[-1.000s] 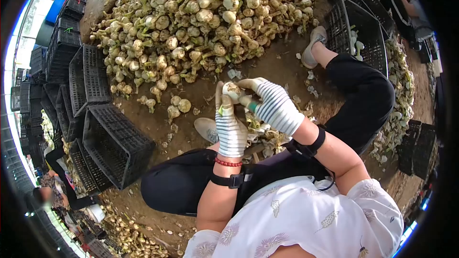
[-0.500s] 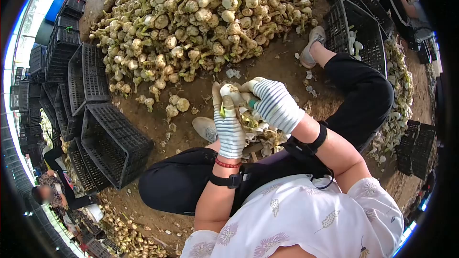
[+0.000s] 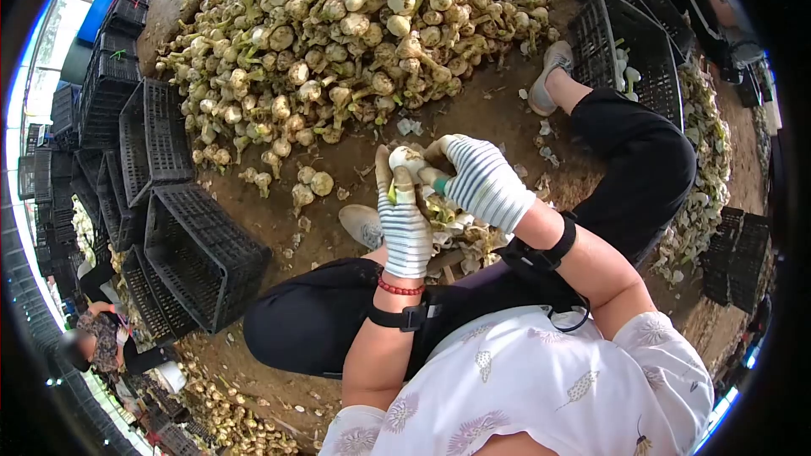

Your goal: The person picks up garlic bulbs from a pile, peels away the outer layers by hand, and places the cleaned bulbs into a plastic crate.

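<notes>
A person sits on bare earth, seen from above by a camera on their own head. Everything here is placed by the garlic pile, a broad heap of unpeeled, stalked bulbs across the top of the view.

Just on the near side of the pile, 2 hands in striped gloves meet around 1 garlic bulb, raised off the ground. The left hand is closed on it from below, fingers pointing up toward the pile, apparently to steady it. The right hand curls over the bulb's top from the right, fingertips pinching it. A small teal piece shows under those fingers; what it is cannot be told.

Below the hands, further from the pile, lies a litter of pale skins and stalks between the person's knees, probably because scraps fall straight down there.

Left of the pile stand black plastic crates, some tipped on their sides. Right of the pile, 1 more black crate holds a few white bulbs, within reach of the right leg, whose shoe almost touches the pile's edge.

Far from the pile, at lower left, another person crouches among more crates.
</notes>
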The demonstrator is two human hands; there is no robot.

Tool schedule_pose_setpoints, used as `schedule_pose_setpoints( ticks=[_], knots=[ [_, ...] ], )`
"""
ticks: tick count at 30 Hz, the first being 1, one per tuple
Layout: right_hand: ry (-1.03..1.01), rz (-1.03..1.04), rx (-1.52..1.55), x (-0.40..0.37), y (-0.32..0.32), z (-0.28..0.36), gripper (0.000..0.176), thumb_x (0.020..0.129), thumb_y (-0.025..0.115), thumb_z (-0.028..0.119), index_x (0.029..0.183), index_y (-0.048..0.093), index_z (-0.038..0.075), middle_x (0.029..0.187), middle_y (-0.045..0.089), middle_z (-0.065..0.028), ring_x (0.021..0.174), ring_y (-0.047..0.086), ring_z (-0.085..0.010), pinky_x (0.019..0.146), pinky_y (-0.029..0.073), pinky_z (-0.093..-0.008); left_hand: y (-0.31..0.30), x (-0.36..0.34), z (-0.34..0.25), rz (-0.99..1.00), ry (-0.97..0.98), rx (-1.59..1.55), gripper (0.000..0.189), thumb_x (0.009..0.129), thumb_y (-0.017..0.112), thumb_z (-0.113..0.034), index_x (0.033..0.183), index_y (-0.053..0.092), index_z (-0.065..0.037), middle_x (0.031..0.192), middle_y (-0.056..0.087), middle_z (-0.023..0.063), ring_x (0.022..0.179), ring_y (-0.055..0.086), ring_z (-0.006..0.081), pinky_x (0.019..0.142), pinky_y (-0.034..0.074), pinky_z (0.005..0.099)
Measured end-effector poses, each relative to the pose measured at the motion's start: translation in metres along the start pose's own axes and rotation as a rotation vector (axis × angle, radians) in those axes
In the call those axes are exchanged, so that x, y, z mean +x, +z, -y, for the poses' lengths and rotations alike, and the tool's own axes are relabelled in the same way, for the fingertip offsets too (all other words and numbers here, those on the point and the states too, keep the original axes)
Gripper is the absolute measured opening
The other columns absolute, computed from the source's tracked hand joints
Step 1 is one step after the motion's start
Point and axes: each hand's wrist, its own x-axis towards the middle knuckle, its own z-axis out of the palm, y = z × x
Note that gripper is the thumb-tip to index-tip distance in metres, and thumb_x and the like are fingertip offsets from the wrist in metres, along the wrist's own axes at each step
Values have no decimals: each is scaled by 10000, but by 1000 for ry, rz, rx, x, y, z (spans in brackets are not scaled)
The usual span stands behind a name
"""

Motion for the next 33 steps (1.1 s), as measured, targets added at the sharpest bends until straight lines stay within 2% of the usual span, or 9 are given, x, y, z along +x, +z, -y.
schedule_pose_setpoints(
  ticks=[6, 13, 17, 22, 23, 24, 27, 30, 33],
  knots=[
    [104, 90, 151, 1, -5, -4, 247, 891, 694, 123, 1101, 668, -5, 896, 707, -149, 777, 689, -228, 706, 541, -328, -3, 2, 12, -48, 66, 115, 635, 1018, 567, -331, 1531, 296, -74, 1281, 569, 62, 1113, 561, 148, 972, 469, 279],
    [-81, -33, -374, -9, 11, 3, 134, 787, 681, 139, 880, 601, 85, 831, 612, -146, 826, 635, -351, 705, 523, -423, -9, 1, 15, -42, 62, 160, 659, 1033, 535, -319, 1558, 225, -69, 1384, 479, 96, 1187, 516, 178, 1015, 440, 294],
    [-125, -295, -179, 11, -1, -29, 43, 847, 616, 50, 889, 614, 42, 796, 637, -157, 730, 632, -350, 649, 510, -397, -8, 0, 3, 129, 155, 286, 679, 1043, 508, -301, 1579, 164, -66, 1546, 333, 127, 1317, 431, 211, 1084, 386, 320],
    [-75, -122, -187, 8, -15, -43, 170, 942, 572, 57, 1085, 656, 18, 874, 674, -166, 756, 660, -290, 711, 526, -344, -3, 1, 1, 83, 110, 153, 659, 1031, 520, -280, 1569, 211, -58, 1586, 296, 146, 1390, 381, 233, 1145, 316, 349],
    [-6, -6, 134, 5, -19, -23, 195, 962, 589, 104, 1121, 654, 13, 908, 692, -164, 758, 654, -249, 717, 525, -334, -1, 3, 3, 83, 125, 147, 627, 1009, 526, -238, 1551, 267, -55, 1563, 344, 140, 1375, 405, 226, 1135, 324, 344],
    [-105, 7, 128, 5, -16, -18, 200, 956, 606, 120, 1120, 650, 15, 896, 695, -158, 754, 638, -205, 721, 525, -332, 2, 6, 1, 87, 141, 142, 601, 988, 533, -196, 1532, 323, -53, 1540, 392, 133, 1361, 429, 219, 1126, 332, 340],
    [163, 222, 188, 37, -8, -41, 172, 913, 620, 150, 1036, 679, 46, 800, 679, -166, 709, 637, -251, 714, 522, -338, 7, 13, -9, 7, 153, 50, 500, 968, 477, -129, 1456, 444, -22, 1432, 522, 156, 1305, 502, 234, 1093, 386, 349],
    [409, -117, 331, 107, 41, -149, 213, 891, 652, 178, 1046, 688, 37, 869, 711, -187, 784, 676, -339, 754, 531, -380, -2, 24, -19, -130, 118, -51, 373, 986, 485, -166, 1329, 558, -40, 1211, 652, 116, 1084, 627, 210, 956, 502, 329],
    [318, -301, -161, 169, 49, -188, 370, 856, 706, 225, 1148, 626, 11, 1041, 662, -231, 992, 635, -395, 868, 512, -414, -7, 29, -13, -236, -13, -16, 270, 992, 564, -233, 1200, 641, -80, 1014, 672, 47, 913, 653, 157, 783, 550, 295]
  ],
)
